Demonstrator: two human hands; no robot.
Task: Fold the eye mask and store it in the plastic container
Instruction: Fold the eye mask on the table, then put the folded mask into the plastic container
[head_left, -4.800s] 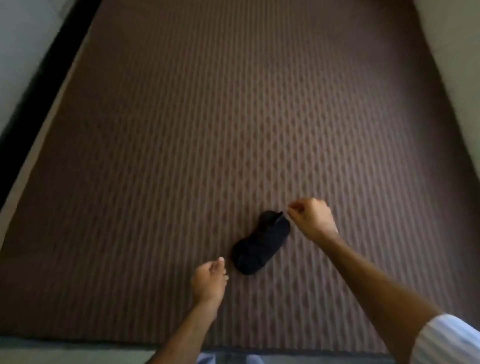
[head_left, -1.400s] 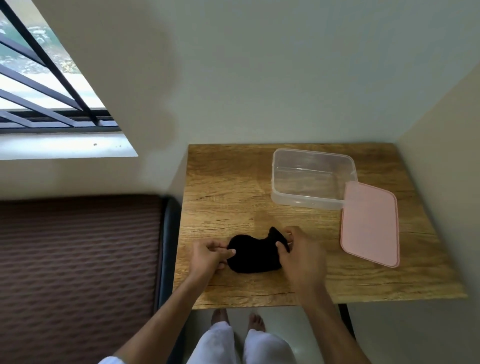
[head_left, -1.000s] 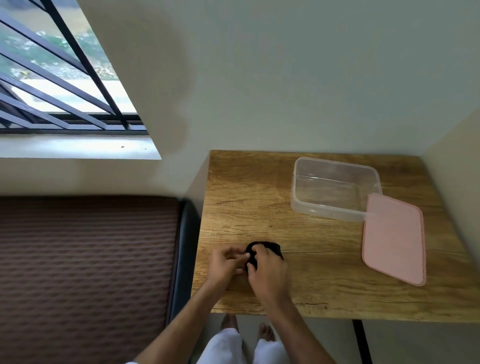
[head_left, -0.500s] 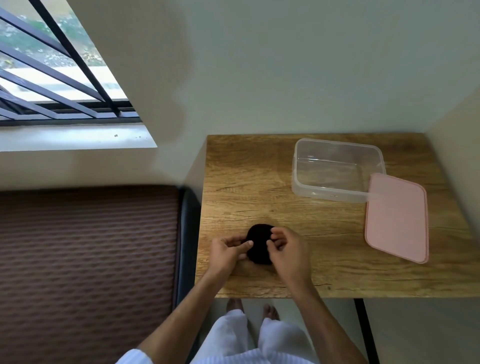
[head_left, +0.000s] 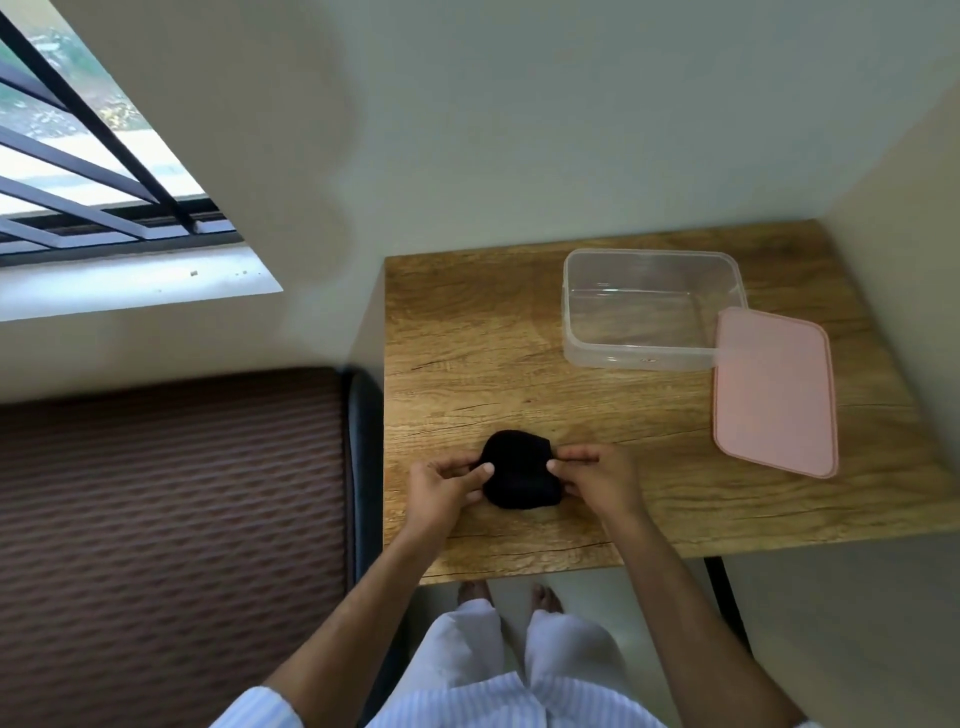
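The black eye mask (head_left: 519, 470) lies folded into a compact rounded bundle on the wooden table (head_left: 467, 332), near its front edge. My left hand (head_left: 441, 483) pinches its left side with thumb and fingers. My right hand (head_left: 597, 475) pinches its right side the same way. The clear plastic container (head_left: 649, 358) stands open and empty at the back right of the table, well beyond the mask. Its pink lid (head_left: 774, 389) lies flat beside it on the right.
A brown ribbed mattress (head_left: 166, 519) with a dark edge (head_left: 358, 467) butts against the table's left side. Walls close in behind and to the right. A barred window (head_left: 78, 171) is at upper left. My feet show below the table's front edge.
The mask went from the mattress to the table, was spread long, then folded into a small bundle. Since half a second ago both hands have shifted to pinch its opposite sides.
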